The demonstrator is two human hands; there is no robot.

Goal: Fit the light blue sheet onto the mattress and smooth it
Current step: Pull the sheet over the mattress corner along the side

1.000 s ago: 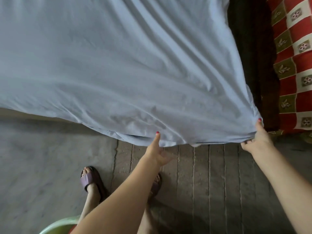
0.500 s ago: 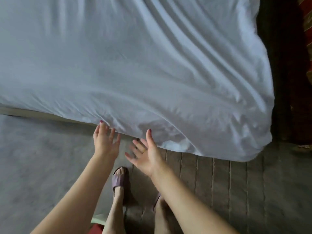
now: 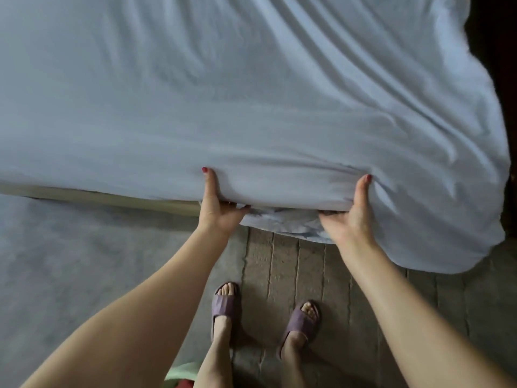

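The light blue sheet (image 3: 251,107) covers the mattress and fills the upper part of the view, with diagonal folds running toward its near right corner. A strip of the mattress's beige side (image 3: 112,198) shows below the sheet at the left. My left hand (image 3: 218,208) grips the sheet's near edge, thumb on top and fingers curled underneath. My right hand (image 3: 349,214) grips the same edge farther right in the same way. Bunched sheet hem (image 3: 285,222) hangs between the two hands. The near right corner of the sheet (image 3: 453,233) droops over the floor.
I stand close to the bed in purple slippers (image 3: 223,303) on a ribbed mat (image 3: 349,303). Grey floor (image 3: 84,261) lies to the left. A dark gap (image 3: 500,51) runs along the bed's right side. A green object (image 3: 179,373) shows at the bottom edge.
My right hand let go of the sheet's right corner and moved left. Both hands, open half a second ago, now grip the near edge with fingers tucked under it.
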